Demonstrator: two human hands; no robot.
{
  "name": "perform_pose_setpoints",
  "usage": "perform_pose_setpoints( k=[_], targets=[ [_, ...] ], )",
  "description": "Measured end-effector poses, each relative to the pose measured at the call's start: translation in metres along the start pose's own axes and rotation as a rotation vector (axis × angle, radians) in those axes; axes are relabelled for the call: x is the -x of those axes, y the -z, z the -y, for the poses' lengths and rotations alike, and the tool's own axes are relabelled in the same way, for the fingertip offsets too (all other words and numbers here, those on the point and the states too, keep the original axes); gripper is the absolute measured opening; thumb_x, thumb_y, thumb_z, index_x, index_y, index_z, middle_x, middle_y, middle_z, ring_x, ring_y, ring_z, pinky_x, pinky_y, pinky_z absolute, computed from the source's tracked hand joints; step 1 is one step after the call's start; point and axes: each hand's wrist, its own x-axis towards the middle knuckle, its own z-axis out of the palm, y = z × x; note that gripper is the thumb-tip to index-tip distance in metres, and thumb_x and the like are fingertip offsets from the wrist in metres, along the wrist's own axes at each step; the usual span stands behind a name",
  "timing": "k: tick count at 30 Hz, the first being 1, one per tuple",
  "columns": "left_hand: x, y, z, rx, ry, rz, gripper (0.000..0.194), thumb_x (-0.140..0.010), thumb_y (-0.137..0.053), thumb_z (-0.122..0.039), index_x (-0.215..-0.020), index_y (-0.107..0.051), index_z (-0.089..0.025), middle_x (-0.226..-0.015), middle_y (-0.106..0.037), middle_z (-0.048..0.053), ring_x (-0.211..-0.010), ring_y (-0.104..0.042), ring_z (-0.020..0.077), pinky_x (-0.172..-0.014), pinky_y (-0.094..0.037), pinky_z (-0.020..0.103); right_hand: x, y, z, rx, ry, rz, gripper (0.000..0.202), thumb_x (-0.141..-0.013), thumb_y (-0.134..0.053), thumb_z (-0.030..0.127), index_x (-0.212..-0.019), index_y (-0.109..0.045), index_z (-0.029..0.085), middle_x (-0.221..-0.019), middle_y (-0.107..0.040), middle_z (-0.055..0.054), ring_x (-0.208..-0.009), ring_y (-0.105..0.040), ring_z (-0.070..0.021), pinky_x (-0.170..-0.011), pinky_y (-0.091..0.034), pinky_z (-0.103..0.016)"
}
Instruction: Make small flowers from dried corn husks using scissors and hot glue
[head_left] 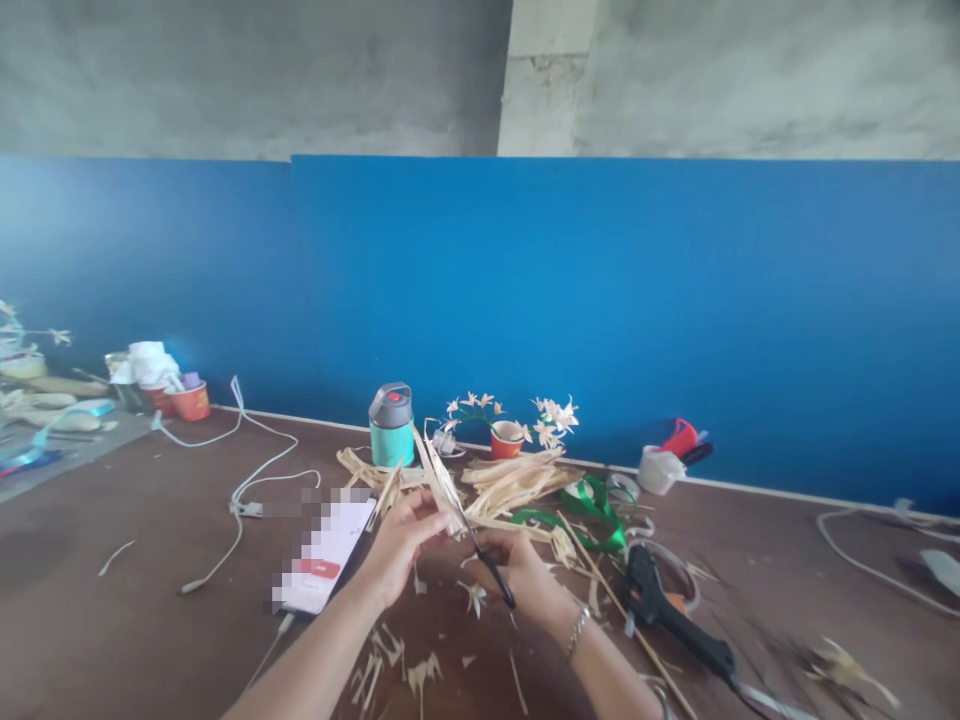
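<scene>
Pinched in my left hand is a pale dried husk strip, its long end pointing up and away. My right hand grips dark-handled scissors, whose blades meet the strip close to my left fingertips. Whether the blades are parted is too small to tell. Below the hands a small pale flower lies on the brown table, with cut husk scraps scattered nearer to me. Beyond the hands rests a pile of husk strips.
A phone lies left of my hands, near a white cable. A teal jar and a red cup with flowers stand behind. To the right are green ribbon, a black glue gun and a thin stick.
</scene>
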Motion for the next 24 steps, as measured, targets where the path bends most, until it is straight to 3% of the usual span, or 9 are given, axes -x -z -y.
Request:
perform_pose_setpoints(
  k=[3,12,24],
  targets=[
    [0.0,0.0,0.001,-0.03,0.001,0.005,0.03,-0.063,-0.072,-0.022,-0.09,-0.06,-0.015,-0.079,-0.069,0.005,-0.068,-0.062,0.0158,-0.066,-0.049,0.028,0.001,0.0,0.003,-0.003,-0.012,0.004,0.018,-0.063,-0.065,0.026,-0.074,-0.063,0.012,-0.049,-0.051,0.004,-0.038,-0.036,-0.0044,-0.036,-0.028,-0.017],
    [0.001,-0.002,-0.004,-0.131,-0.02,-0.008,0.036,-0.063,-0.069,-0.018,-0.094,-0.052,-0.018,-0.071,-0.069,0.002,-0.062,-0.063,0.0157,-0.062,-0.047,0.027,0.001,-0.002,0.001,-0.074,-0.033,0.023,0.019,-0.061,-0.066,0.025,-0.075,-0.062,0.013,-0.045,-0.048,0.007,-0.035,-0.033,-0.0039,-0.035,-0.026,-0.017],
    [0.002,-0.002,-0.009,-0.219,-0.044,0.005,0.035,-0.064,-0.068,-0.019,-0.095,-0.052,-0.018,-0.065,-0.067,0.001,-0.061,-0.062,0.0153,-0.061,-0.046,0.026,0.0,0.001,-0.002,-0.033,-0.007,0.029,0.028,-0.06,-0.071,0.034,-0.076,-0.064,0.012,-0.049,-0.051,0.005,-0.038,-0.035,-0.0043,-0.038,-0.03,-0.018]
  ],
)
